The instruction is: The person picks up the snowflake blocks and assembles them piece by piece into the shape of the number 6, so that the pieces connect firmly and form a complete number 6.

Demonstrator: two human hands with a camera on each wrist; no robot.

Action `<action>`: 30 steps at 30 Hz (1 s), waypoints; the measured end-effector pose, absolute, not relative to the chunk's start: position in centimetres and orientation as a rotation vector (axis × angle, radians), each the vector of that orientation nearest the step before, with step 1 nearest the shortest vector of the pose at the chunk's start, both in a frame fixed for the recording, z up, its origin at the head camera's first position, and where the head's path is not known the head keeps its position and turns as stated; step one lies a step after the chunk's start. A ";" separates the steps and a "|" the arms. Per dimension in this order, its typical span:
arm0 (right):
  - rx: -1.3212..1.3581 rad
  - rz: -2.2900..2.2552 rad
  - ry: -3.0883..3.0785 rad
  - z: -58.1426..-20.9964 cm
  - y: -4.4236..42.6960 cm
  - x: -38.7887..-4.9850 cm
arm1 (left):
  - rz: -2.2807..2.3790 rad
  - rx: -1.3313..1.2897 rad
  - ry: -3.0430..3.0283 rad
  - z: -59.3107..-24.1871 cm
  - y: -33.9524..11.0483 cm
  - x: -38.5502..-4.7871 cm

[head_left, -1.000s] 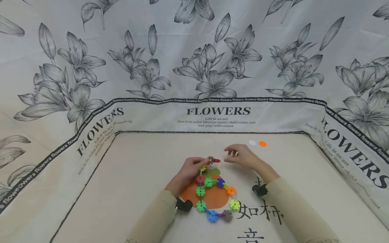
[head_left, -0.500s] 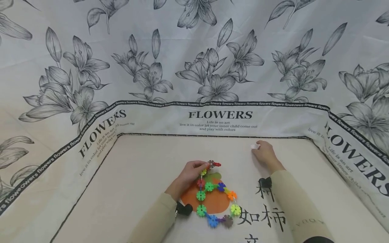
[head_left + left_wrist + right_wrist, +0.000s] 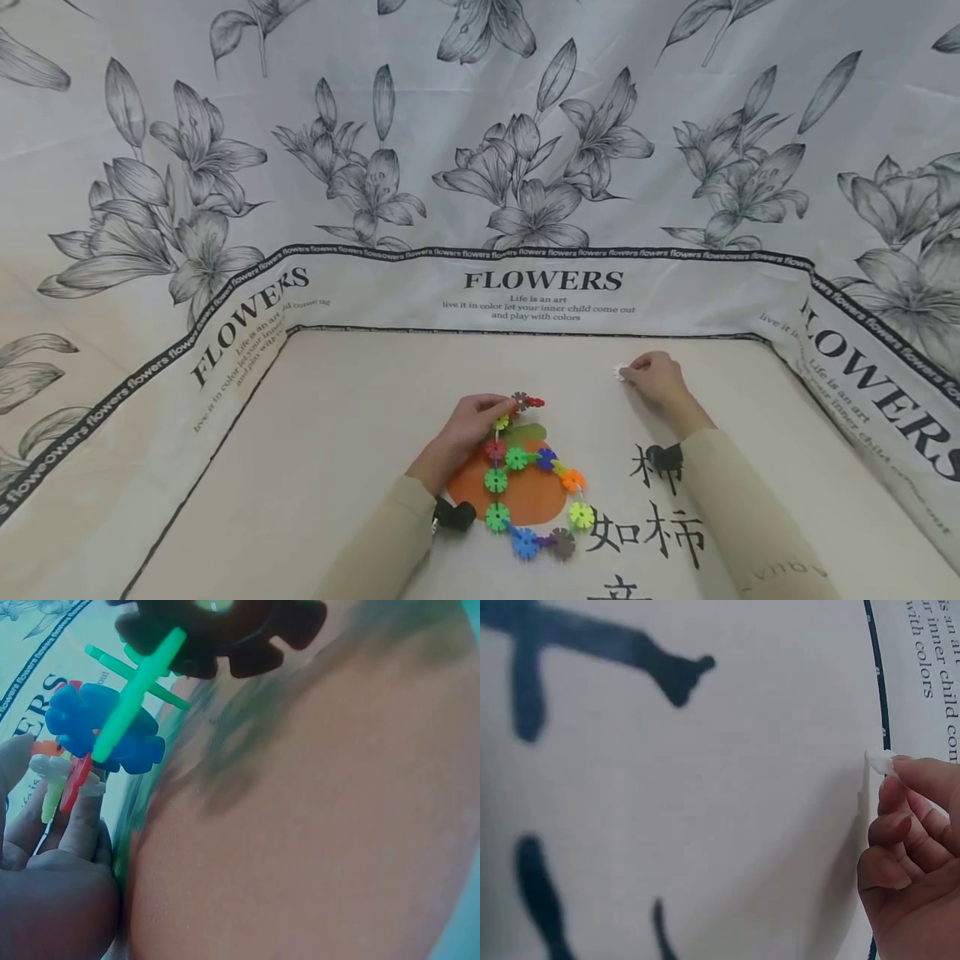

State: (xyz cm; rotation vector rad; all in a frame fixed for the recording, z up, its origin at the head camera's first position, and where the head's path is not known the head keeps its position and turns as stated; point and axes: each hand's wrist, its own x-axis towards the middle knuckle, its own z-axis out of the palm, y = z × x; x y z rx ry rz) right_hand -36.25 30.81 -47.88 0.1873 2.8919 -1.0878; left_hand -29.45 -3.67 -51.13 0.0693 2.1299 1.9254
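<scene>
My left hand [image 3: 474,419] pinches one end of a chain [image 3: 497,481] of interlocked plastic snowflake discs, near a grey-brown disc [image 3: 521,402] with a red disc [image 3: 536,402] joined to it. The rest of the chain bends into a loop over the printed orange fruit. Close up in the left wrist view are a blue disc [image 3: 82,724] and a green disc [image 3: 135,697]. At the back right, my right hand [image 3: 657,379] pinches a white snowflake disc [image 3: 881,760] between thumb and finger. No orange loose disc shows; the right hand may cover it.
The mat [image 3: 360,433] bears a printed orange fruit [image 3: 468,487] and black characters [image 3: 678,533]. A flower-printed cloth wall [image 3: 540,292] encloses the back and sides. A black wrist camera [image 3: 456,515] sits at the left cuff, another [image 3: 664,456] at the right.
My right hand has moved from beside the chain's end to the back right, where it picked up the white disc, then shifted slightly left. The left hand keeps its grip.
</scene>
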 end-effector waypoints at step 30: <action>-0.403 -1.635 2.334 -46.3 21.4 -28.9 | 1.991 -0.017 2.106 -51.3 -3.4 -29.6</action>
